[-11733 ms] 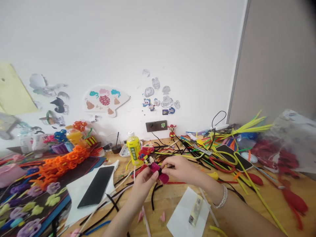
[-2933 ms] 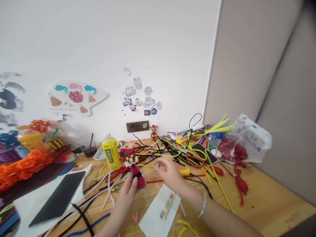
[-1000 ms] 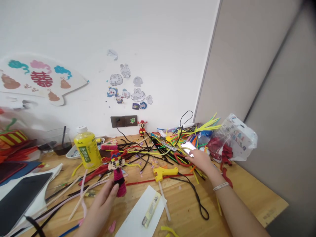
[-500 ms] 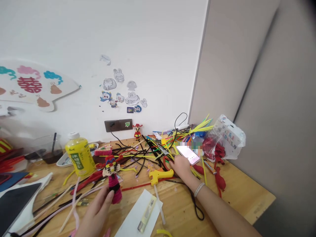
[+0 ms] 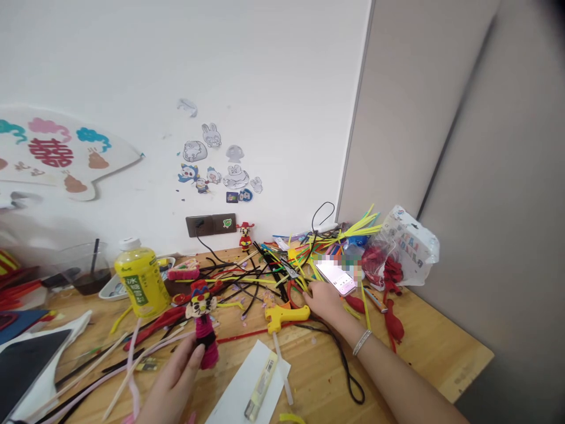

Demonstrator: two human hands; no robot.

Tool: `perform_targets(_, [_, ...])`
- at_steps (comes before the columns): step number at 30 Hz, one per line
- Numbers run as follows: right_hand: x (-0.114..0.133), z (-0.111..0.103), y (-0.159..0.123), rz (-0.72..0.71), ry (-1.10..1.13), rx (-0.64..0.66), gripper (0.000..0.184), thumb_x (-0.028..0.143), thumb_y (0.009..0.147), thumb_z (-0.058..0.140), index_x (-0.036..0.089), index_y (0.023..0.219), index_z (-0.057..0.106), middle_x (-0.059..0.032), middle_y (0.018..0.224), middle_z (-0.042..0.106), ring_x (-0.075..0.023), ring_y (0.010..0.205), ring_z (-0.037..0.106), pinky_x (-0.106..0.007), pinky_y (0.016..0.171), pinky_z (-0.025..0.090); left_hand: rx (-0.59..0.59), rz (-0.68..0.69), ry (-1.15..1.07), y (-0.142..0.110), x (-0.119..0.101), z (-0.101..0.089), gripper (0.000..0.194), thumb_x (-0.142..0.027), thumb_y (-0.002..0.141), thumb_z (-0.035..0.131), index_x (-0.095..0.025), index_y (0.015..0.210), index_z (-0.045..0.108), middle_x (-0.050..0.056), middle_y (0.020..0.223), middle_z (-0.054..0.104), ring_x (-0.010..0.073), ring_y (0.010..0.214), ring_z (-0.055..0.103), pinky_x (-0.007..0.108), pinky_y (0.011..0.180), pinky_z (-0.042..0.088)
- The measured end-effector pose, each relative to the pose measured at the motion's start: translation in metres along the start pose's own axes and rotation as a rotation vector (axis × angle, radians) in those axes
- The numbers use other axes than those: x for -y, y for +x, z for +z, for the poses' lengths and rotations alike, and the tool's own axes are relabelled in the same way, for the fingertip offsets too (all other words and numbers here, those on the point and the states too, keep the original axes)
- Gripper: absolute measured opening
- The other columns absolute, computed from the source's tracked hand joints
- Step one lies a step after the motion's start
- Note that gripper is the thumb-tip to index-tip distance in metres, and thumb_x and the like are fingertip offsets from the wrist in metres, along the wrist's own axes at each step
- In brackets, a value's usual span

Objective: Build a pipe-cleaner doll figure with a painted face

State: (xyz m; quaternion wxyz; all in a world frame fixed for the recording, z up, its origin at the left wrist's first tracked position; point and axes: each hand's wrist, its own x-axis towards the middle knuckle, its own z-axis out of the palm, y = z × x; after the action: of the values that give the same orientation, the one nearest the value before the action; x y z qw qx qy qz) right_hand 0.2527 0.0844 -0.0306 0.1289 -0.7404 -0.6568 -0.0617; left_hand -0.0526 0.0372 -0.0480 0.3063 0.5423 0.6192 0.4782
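My left hand point(image 5: 174, 377) is at the bottom of the view, shut around the lower body of a pipe-cleaner doll point(image 5: 202, 321) with a magenta body and a painted face under a red and blue hat. My right hand point(image 5: 324, 300) lies further right, its fingers at the lower edge of a lit smartphone point(image 5: 338, 278), whose screen is partly blurred out. That hand holds nothing. A yellow hot glue gun point(image 5: 285, 315) lies just left of it, with a pile of tangled pipe cleaners point(image 5: 265, 277) behind.
A yellow drink bottle point(image 5: 141, 281) stands left of the doll. A pale yellow tube point(image 5: 261, 386) lies on a white paper sheet point(image 5: 247, 383). A black tablet point(image 5: 26, 371) sits far left. A plastic bag point(image 5: 408, 241) with red pieces lies at the back right, by the partition wall.
My right hand has let go of the doll and moved right to the phone, uncovering the glue gun. The phone now lights up. The view has turned right and my left hand still holds the doll.
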Motion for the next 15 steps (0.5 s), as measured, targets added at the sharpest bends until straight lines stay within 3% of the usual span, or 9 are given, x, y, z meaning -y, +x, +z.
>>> perform_targets(7, [-0.024, -0.007, 0.009, 0.010, 0.159, -0.066, 0.021, 0.030, 0.075, 0.049, 0.020, 0.074, 0.067, -0.0047, 0.078, 0.069, -0.0171, 0.073, 0.061, -0.022, 0.060, 0.038, 0.002, 0.067, 0.060, -0.001, -0.009, -0.003, 0.031, -0.043, 0.069, 0.051, -0.024, 0.092, 0.059, 0.002, 0.082, 0.070, 0.0235, 0.075, 0.065, 0.031, 0.062, 0.054])
perform_targets(11, [-0.063, -0.024, 0.016, 0.160, 0.240, -0.230, 0.027, 0.024, 0.078, 0.040, 0.018, 0.086, 0.065, -0.0070, 0.090, 0.067, -0.0181, 0.080, 0.059, -0.023, 0.063, 0.038, 0.017, 0.093, 0.083, 0.000, -0.011, -0.004, 0.031, -0.042, 0.070, 0.050, -0.024, 0.093, 0.059, 0.002, 0.084, 0.070, 0.0233, 0.074, 0.065, 0.028, 0.057, 0.053])
perform_targets(15, [-0.090, -0.031, 0.017, 0.285, 0.318, -0.368, 0.033, 0.026, 0.080, 0.034, 0.014, 0.091, 0.062, -0.0107, 0.086, 0.067, -0.0208, 0.075, 0.059, -0.026, 0.059, 0.040, 0.034, 0.120, 0.091, -0.001, -0.007, -0.003, 0.035, -0.043, 0.073, 0.048, -0.022, 0.100, 0.056, 0.004, 0.085, 0.070, 0.0212, 0.061, 0.065, 0.025, 0.043, 0.050])
